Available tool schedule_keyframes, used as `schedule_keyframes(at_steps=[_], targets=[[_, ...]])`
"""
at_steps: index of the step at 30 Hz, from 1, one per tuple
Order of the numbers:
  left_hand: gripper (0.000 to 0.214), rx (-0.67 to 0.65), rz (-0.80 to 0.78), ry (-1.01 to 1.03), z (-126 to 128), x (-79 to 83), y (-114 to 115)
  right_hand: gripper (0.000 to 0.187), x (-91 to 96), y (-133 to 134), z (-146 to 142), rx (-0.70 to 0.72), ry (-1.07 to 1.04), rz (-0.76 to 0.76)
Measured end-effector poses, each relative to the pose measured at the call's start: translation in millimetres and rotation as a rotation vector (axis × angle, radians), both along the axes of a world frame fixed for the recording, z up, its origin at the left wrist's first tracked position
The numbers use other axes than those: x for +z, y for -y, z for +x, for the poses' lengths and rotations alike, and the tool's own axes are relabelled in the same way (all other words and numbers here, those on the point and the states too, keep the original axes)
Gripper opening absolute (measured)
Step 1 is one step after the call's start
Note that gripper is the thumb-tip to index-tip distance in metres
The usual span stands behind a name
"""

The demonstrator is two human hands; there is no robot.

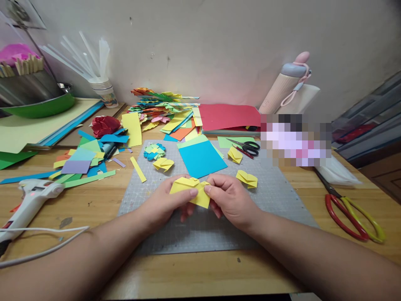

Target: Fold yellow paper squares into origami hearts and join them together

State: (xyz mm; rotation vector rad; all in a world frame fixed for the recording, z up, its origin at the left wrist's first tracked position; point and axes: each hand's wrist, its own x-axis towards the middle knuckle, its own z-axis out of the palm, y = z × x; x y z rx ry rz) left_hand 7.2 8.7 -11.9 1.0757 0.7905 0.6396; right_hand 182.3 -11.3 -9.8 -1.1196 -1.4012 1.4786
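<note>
Both hands meet over the grey cutting mat [282, 196] and pinch one folded yellow paper piece [191, 189]. My left hand [169, 202] grips its left part with thumb on top. My right hand [230, 198] holds its right edge, fingers curled. Three more folded yellow pieces lie on the mat: one [163, 164] ahead to the left, one [234, 154] by the small scissors, one [247, 178] just right of my right hand. A blue paper square [202, 159] lies straight ahead.
A white glue gun [31, 198] with its cord lies at the left. Red and yellow scissors [351, 213] lie at the right, black-handled scissors [249, 147] at the mat's far edge. Paper scraps [84, 161], a red paper flower [105, 124] and coloured sheets [230, 116] crowd the back.
</note>
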Motion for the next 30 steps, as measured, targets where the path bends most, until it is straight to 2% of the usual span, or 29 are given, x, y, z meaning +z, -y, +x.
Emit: schedule_keyframes(at_steps=[2, 4, 9, 14, 20, 26, 30], targets=[[0.028, 0.098, -0.017, 0.043, -1, 0.8, -3, 0.028, 0.4, -1, 1, -0.023, 0.038, 0.03], [0.024, 0.163, 0.021, 0.004, -3, 2.4, -6, 0.029, -0.7, -2, 1, -0.047, 0.063, 0.059], [0.027, 0.232, 0.178, -0.145, -3, 6.9, -8, 0.021, -2.5, -4, 0, -0.02, 0.034, 0.033], [0.025, 0.174, 0.264, -0.174, -1, 7.7, -3, 0.018, -1.7, -3, -3, 0.011, 0.006, 0.034], [0.017, 0.166, 0.326, -0.276, -1, 11.2, -3, 0.018, -3.9, -1, -1, 0.012, 0.134, 0.115], [0.011, 0.141, 0.417, -0.301, -1, 9.9, -4, 0.019, -5.7, -1, 0, 0.019, 0.257, 0.281], [0.009, 0.186, 0.523, -0.349, 2, 9.6, 3, 0.021, -6.1, 4, -2, 0.011, 0.328, 0.42]])
